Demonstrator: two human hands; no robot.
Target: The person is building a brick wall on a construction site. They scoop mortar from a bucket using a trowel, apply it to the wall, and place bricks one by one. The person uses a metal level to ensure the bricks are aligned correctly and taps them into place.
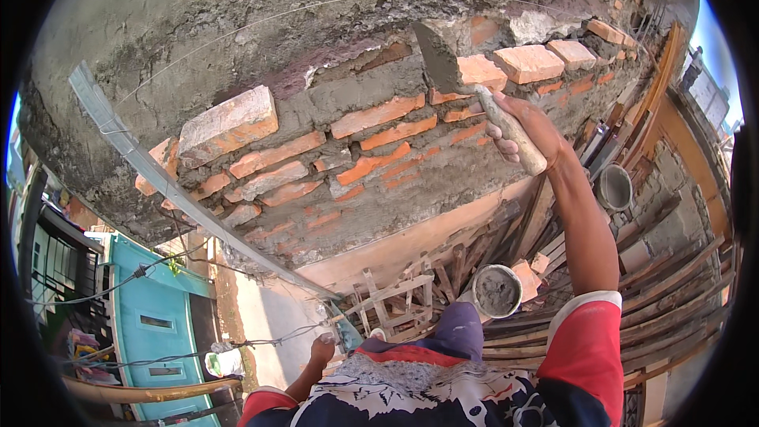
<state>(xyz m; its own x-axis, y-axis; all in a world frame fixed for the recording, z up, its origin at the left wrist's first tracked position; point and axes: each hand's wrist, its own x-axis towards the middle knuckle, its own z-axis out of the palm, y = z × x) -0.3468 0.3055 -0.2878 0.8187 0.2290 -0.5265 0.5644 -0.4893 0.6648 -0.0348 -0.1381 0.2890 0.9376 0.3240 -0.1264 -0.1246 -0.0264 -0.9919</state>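
Note:
My right hand [526, 130] is wrapped round the pale, mortar-smeared handle of a trowel [439, 57]. The grey blade reaches over the top of a brick wall [379, 117], close beside an orange brick [481, 71] set in wet mortar [360, 93]. Further right stand two more bricks, a pale-topped brick [528, 64] and a smaller brick [572, 54]. A whitish brick [228, 125] sits on the wall's left part. Low down by my body, my left hand [322, 347] hangs with its fingers curled, apart from the wall, and nothing shows in it.
A thin string [316, 5] runs above the bricks. One long grey metal bar [162, 178] slants across the wall's left end. Below are a mortar bucket [497, 292], a second bucket [614, 187] and stacked timber [664, 300]. Cables [277, 340] cross near my left arm.

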